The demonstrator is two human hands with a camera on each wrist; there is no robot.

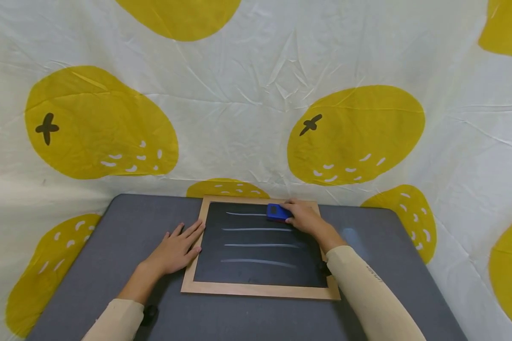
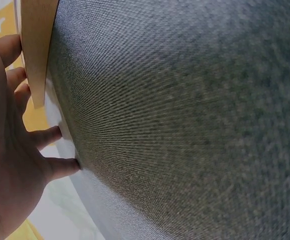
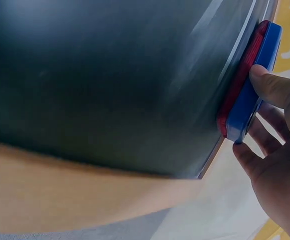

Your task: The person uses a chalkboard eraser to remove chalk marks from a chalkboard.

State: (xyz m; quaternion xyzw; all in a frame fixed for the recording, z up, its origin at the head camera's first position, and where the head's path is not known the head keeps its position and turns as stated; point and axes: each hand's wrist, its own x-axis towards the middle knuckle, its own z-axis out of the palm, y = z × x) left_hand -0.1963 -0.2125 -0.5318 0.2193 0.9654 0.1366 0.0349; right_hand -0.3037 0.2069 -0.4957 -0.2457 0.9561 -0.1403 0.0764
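Note:
A wood-framed chalkboard (image 1: 256, 274) lies flat on a grey table, marked with several roughly horizontal chalk lines (image 1: 260, 245). My right hand (image 1: 304, 217) grips a blue chalkboard eraser (image 1: 277, 212) at the right end of the top line. In the right wrist view, the thumb and fingers hold the eraser's blue body (image 3: 254, 82), and its red pad (image 3: 242, 80) faces the board. My left hand (image 1: 176, 251) rests with fingers spread at the board's left edge, some fingertips touching the wooden frame (image 2: 37, 50) and others on the table.
The grey table (image 1: 256, 317) extends on both sides of the board and in front of it. Behind and around it hangs a white cloth (image 1: 234, 132) printed with yellow fruit shapes. Dark wrist devices (image 1: 149, 314) sit under the sleeves.

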